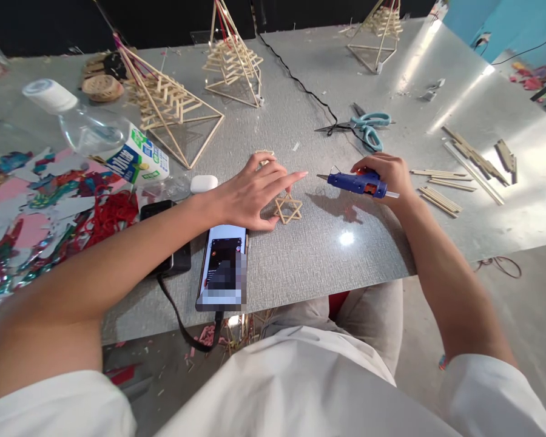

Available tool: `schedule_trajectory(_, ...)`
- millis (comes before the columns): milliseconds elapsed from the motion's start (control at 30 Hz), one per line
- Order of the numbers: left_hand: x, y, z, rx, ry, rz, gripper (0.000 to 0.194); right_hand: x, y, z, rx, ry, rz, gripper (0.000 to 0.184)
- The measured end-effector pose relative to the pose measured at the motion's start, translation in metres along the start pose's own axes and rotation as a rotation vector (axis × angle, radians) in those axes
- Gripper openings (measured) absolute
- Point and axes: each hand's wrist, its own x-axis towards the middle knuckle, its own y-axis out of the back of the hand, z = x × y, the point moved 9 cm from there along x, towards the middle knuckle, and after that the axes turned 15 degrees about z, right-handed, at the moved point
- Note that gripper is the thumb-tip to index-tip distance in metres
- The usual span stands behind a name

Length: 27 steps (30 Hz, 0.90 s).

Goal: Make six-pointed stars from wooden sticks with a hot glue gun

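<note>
A speckled grey table (282,267) spreads before me, its near edge close to my lap, which puts both my hands within easy reach of the work. Toward the back stand three stick frames, the left (177,103), the middle (232,60) and the right (382,27), apparently set there so that nothing knocks their thin slats. A white-capped bottle (139,155) leans at left, beyond my forearm. My right hand (382,170) is closed around a blue glue gun (355,184), lifted off the surface with its nozzle aimed left; I judge that this spares the tabletop from drips and my other fingers from a hot tip. Scissors (368,124) with pale blue handles lie beyond the gun, likely parked there as an idle tool within reach. A lit phone (221,261) lies near the table edge by my left wrist, its screen up, presumably for easy viewing. To the right, short sticks (441,200) rest in loose rows, probably sorted for quick picking. My left hand (259,191) arches over a small six-pointed star (288,208) of sticks, which lies on the table between phone and gun; the thumb is at its left side, seemingly to steady it, though I cannot tell whether my fingers pinch it. Smallest of all, a translucent glue stick (392,195) juts from the gun's rear.
</note>
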Motion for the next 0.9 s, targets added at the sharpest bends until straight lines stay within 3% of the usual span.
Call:
schedule_trajectory(333, -0.004, -0.003, -0.006, -0.128, 0.062, -0.006, 0.124, 0.000, 0.000, 0.001, -0.006, -0.001, -0.014, 0.029)
schedule_trajectory(667, -0.014, -0.013, -0.017, -0.226, 0.177, -0.126, 0.119, -0.001, -0.004, 0.005, -0.026, -0.007, -0.044, 0.027)
schedule_trajectory(900, -0.014, -0.013, -0.018, -0.228, 0.175, -0.094, 0.107, -0.001, -0.002, 0.002, -0.031, 0.000, -0.035, 0.025)
